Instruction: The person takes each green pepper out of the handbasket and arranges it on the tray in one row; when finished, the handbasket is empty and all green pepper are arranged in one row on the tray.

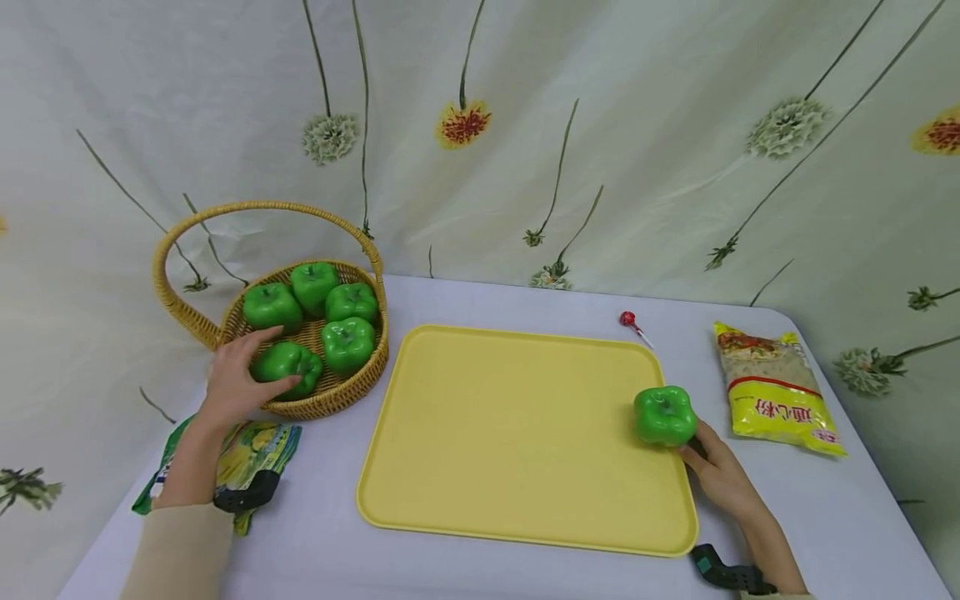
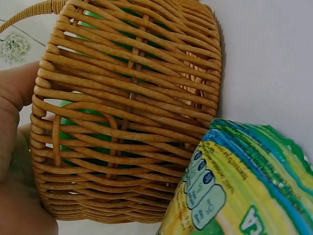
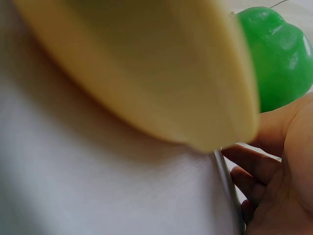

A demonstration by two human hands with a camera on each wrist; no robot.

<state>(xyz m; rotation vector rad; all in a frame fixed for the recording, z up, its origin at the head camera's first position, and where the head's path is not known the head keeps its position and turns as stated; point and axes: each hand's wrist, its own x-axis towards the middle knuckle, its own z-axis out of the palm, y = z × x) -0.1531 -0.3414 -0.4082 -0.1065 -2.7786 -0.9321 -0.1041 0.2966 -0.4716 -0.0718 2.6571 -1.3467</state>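
Observation:
A wicker basket (image 1: 352, 392) with a tall handle holds several green bell peppers. My left hand (image 1: 238, 375) reaches over its near-left rim, thumb and fingers spanning the nearest green bell pepper (image 1: 287, 367); in the left wrist view the basket wall (image 2: 132, 98) hides the fingertips. Another green bell pepper (image 1: 664, 415) sits at the right side of the yellow tray (image 1: 517, 442). Just beside that pepper, at the tray's right edge, is my right hand (image 1: 716, 475). Its fingers are loosely bent below the pepper (image 3: 276, 58) in the right wrist view and do not wrap it.
A green and yellow packet (image 1: 255, 454) lies under my left forearm, in front of the basket. Behind the tray's right corner is a red lollipop (image 1: 630, 320). A yellow bag of dry food (image 1: 780, 392) lies at the right. A flowered cloth (image 1: 465, 192) hangs behind the table.

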